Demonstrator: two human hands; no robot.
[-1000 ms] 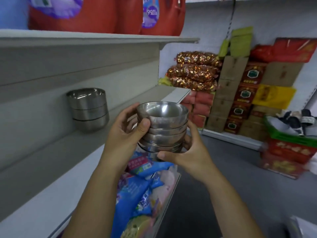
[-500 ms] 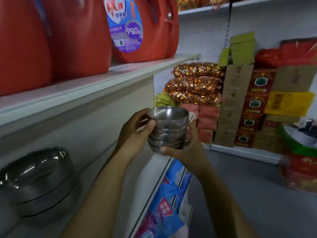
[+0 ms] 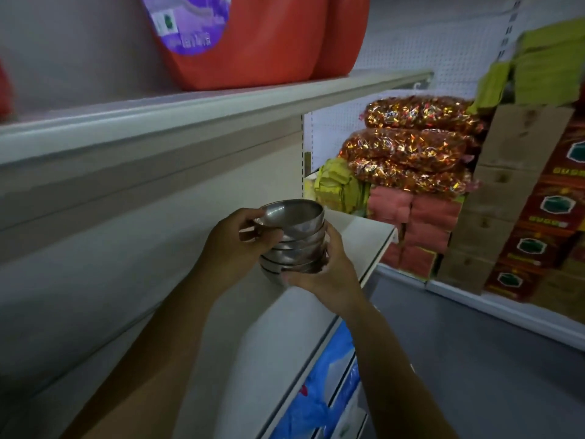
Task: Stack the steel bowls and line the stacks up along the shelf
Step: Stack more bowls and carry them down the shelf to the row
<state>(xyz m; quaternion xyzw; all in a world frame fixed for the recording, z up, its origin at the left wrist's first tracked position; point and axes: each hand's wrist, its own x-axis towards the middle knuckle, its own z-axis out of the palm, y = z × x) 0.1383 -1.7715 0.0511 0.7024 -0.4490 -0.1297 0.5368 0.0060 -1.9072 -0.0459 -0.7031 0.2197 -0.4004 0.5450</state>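
Note:
A stack of several steel bowls (image 3: 296,237) is held between both hands over the white shelf (image 3: 354,229), near its far end. My left hand (image 3: 235,245) grips the stack's left side, thumb across the top bowl's rim. My right hand (image 3: 326,274) cups the lower right side, fingers curled round the bottom bowls. The top bowl tilts slightly to the left. Whether the stack's base touches the shelf is hidden by my hands.
Red detergent jugs (image 3: 250,39) stand on the shelf above. Past the shelf's end are gold foil bags (image 3: 414,144), pink packs (image 3: 418,217), yellow-green packs (image 3: 335,188) and stacked cartons (image 3: 531,201). Blue packets (image 3: 319,391) fill the shelf below.
The bowl stack has moved forward and over the shelf toward its far end. The other bowl stack at the left has passed out of view as my head turned right.

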